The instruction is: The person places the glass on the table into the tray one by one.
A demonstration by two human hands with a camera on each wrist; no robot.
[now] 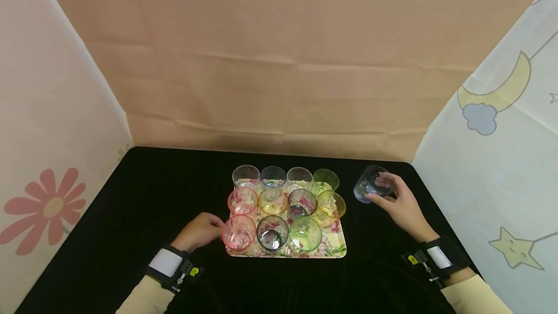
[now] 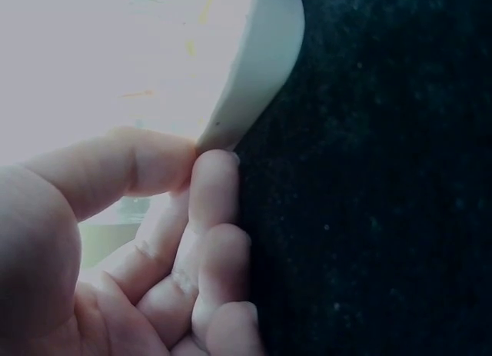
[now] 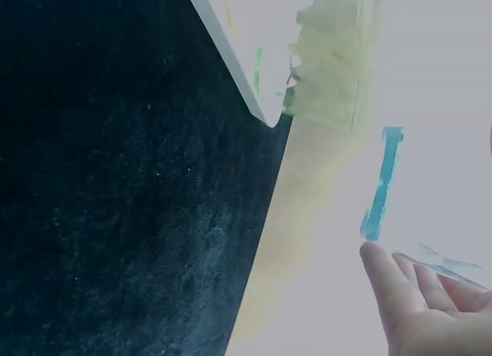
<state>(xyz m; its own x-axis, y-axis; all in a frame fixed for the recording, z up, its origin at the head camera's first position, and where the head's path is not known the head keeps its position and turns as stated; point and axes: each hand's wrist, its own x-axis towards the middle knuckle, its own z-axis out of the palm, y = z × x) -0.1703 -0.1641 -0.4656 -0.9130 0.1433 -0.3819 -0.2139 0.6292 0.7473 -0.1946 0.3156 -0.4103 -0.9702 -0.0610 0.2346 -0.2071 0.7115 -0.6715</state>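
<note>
My left hand (image 1: 198,231) is at the left edge of a flowered tray (image 1: 334,245). In the left wrist view its thumb and index finger pinch the pale tray rim (image 2: 265,71). Over to the right, my right hand (image 1: 403,202) grips a bluish clear glass (image 1: 364,190), which leans to one side, apart from the tray. The right wrist view shows the fingers (image 3: 392,283) at this glass, washed out by glare. Several tumblers stand in rows on the tray, among them a pink glass (image 1: 239,233), a dark grey glass (image 1: 272,234) and a green glass (image 1: 306,234).
A black tabletop (image 1: 174,183) lies under everything. Behind it hangs a tan backdrop (image 1: 279,62). Pale printed panels flank both sides, one with a pink flower (image 1: 48,205), the other with a yellow moon (image 1: 507,86).
</note>
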